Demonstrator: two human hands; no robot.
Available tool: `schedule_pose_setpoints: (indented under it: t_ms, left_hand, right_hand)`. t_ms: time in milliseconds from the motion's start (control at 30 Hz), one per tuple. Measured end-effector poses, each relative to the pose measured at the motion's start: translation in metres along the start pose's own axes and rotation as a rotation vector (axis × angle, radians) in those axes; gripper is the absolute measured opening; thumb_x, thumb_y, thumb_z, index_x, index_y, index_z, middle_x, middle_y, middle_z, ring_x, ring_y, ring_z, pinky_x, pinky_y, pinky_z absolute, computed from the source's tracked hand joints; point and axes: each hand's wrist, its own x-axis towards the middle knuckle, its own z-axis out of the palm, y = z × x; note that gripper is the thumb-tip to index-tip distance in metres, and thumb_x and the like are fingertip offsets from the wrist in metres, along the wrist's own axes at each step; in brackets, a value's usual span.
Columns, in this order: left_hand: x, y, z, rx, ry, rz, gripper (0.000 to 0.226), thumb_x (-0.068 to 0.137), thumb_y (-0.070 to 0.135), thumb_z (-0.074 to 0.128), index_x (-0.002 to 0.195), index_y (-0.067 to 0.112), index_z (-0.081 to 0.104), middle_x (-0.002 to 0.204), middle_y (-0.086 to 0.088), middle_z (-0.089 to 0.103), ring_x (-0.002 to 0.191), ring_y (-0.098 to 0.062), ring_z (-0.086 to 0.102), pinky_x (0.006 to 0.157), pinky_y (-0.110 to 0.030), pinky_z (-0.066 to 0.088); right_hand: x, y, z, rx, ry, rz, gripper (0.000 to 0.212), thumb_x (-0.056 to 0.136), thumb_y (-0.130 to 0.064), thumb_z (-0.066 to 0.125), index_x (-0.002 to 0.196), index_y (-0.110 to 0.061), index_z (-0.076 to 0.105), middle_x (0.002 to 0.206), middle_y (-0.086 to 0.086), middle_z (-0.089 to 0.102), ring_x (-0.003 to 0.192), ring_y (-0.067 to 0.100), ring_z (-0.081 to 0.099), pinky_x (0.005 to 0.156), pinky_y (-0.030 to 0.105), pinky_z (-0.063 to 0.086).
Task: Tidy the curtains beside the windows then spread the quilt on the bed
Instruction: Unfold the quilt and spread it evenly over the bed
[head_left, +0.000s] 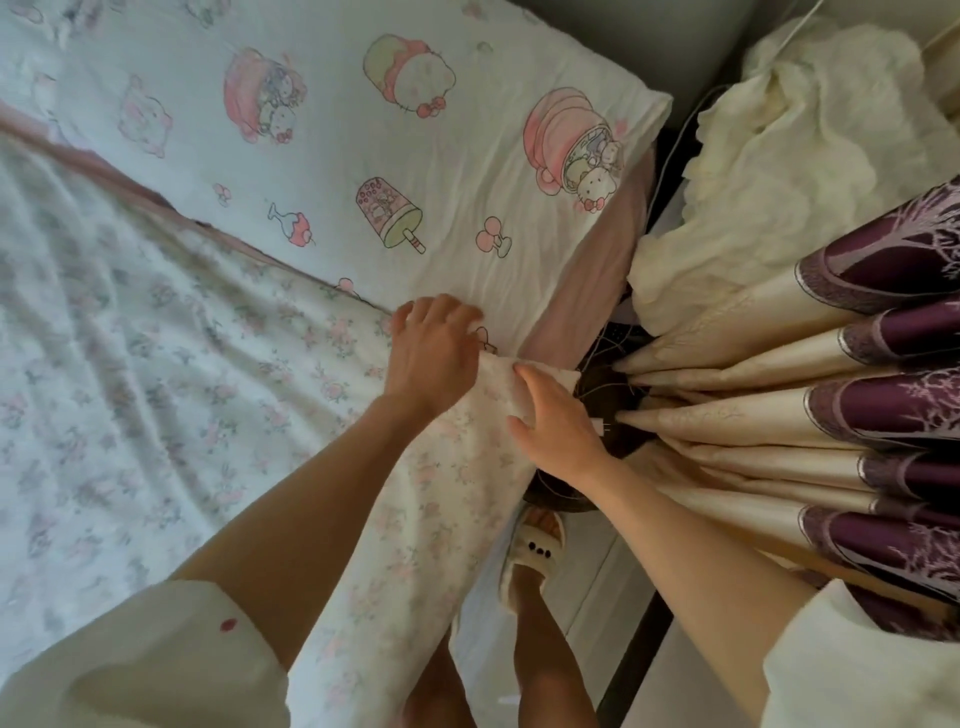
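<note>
Quilt (156, 389) lies over the bed, its corner at the pillow (363, 171). Left hand (434, 353) pinches that corner; right hand (553, 415) presses it flat, fingers open. Better to pull the corner square to the mattress edge, away from the curtain (779, 415).

No words, labels or numbers can be read anywhere (only cartoon prints on the pillowcase (363, 156)).

White quilt (156, 364) with pink florals, cartoon-printed pillow (363, 156), cream-and-purple tree-patterned curtains (831, 415).
</note>
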Motion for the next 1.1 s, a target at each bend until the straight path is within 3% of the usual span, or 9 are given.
schedule_pose_setpoints:
  t_ms: [133,233,333,500,567,700,867,1000,1100]
  left_hand:
    - [-0.011,-0.052,-0.016,0.122,-0.161,-0.114,0.042,0.093,0.030,0.045,0.133,0.019,0.047,0.140,-0.004,0.047,0.133,-0.026,0.037,0.115,-0.052,0.015]
    - [-0.015,-0.064,-0.020,0.239,-0.274,-0.044,0.050,0.093,0.041,0.043,0.140,0.023,0.039,0.149,0.000,0.036,0.142,-0.022,0.025,0.116,-0.059,0.003]
    - [-0.015,-0.062,-0.020,0.258,-0.301,-0.043,0.055,0.091,0.055,0.041,0.135,0.023,0.045,0.146,0.001,0.041,0.141,-0.024,0.025,0.114,-0.058,-0.002]
    - [-0.006,-0.047,-0.020,0.203,-0.189,0.029,0.039,0.094,0.044,0.042,0.103,0.011,0.060,0.105,-0.006,0.063,0.109,-0.030,0.050,0.111,-0.050,0.020]
    - [-0.003,-0.045,-0.018,0.209,-0.138,0.033,0.037,0.094,0.042,0.043,0.101,0.009,0.059,0.102,-0.008,0.063,0.103,-0.031,0.052,0.107,-0.047,0.025]
    - [-0.006,-0.050,-0.010,0.223,-0.134,0.010,0.034,0.094,0.038,0.044,0.102,0.008,0.057,0.103,-0.009,0.060,0.102,-0.031,0.051,0.106,-0.047,0.025]
    - [-0.006,-0.047,-0.003,0.219,-0.154,-0.018,0.029,0.095,0.033,0.044,0.101,0.007,0.054,0.102,-0.010,0.057,0.103,-0.033,0.049,0.109,-0.047,0.021]
    - [-0.001,-0.043,-0.003,0.215,-0.193,-0.021,0.025,0.096,0.028,0.042,0.104,0.009,0.053,0.106,-0.009,0.057,0.108,-0.032,0.048,0.112,-0.049,0.017]
    - [-0.001,-0.040,-0.004,0.210,-0.217,-0.001,0.024,0.095,0.026,0.039,0.110,0.014,0.054,0.112,-0.004,0.059,0.112,-0.029,0.047,0.114,-0.050,0.014]
  right_hand:
    - [0.008,-0.005,0.012,0.233,-0.158,0.156,0.076,0.080,-0.044,0.058,0.142,-0.024,0.020,0.142,0.002,0.042,0.129,0.021,0.042,0.106,0.046,0.038]
    - [0.014,-0.004,0.008,0.062,-0.304,0.129,0.054,0.084,-0.036,0.054,0.132,-0.017,0.040,0.125,0.004,0.056,0.116,0.024,0.052,0.097,0.037,0.043]
    - [0.008,-0.011,-0.010,0.170,-0.413,0.121,0.032,0.092,-0.028,0.050,0.120,-0.016,0.055,0.116,0.003,0.061,0.109,0.020,0.056,0.087,0.028,0.045]
    - [-0.008,-0.007,-0.045,0.269,-0.285,0.101,0.024,0.092,-0.028,0.054,0.090,-0.006,0.062,0.086,-0.007,0.053,0.084,0.012,0.055,0.071,0.022,0.040]
    - [-0.007,-0.006,-0.050,0.320,-0.306,0.109,0.021,0.090,-0.029,0.057,0.087,-0.008,0.060,0.084,-0.009,0.048,0.079,0.006,0.050,0.071,0.020,0.038]
    - [-0.004,0.017,-0.056,0.406,-0.397,0.274,0.024,0.086,-0.032,0.061,0.080,-0.013,0.048,0.076,0.003,0.051,0.070,0.017,0.048,0.067,0.028,0.039]
    - [-0.020,0.056,-0.060,0.254,-0.458,0.416,0.033,0.089,-0.022,0.058,0.121,-0.015,0.053,0.104,0.004,0.056,0.089,0.013,0.056,0.083,0.030,0.050]
    - [-0.017,0.075,-0.049,0.170,-0.216,0.383,0.054,0.092,-0.017,0.053,0.141,-0.020,0.031,0.147,0.006,0.027,0.130,0.023,0.039,0.105,0.035,0.038]
    - [0.002,0.074,-0.032,0.172,-0.116,0.313,0.060,0.094,-0.010,0.048,0.146,-0.020,0.021,0.155,0.005,0.016,0.140,0.023,0.026,0.113,0.036,0.028]
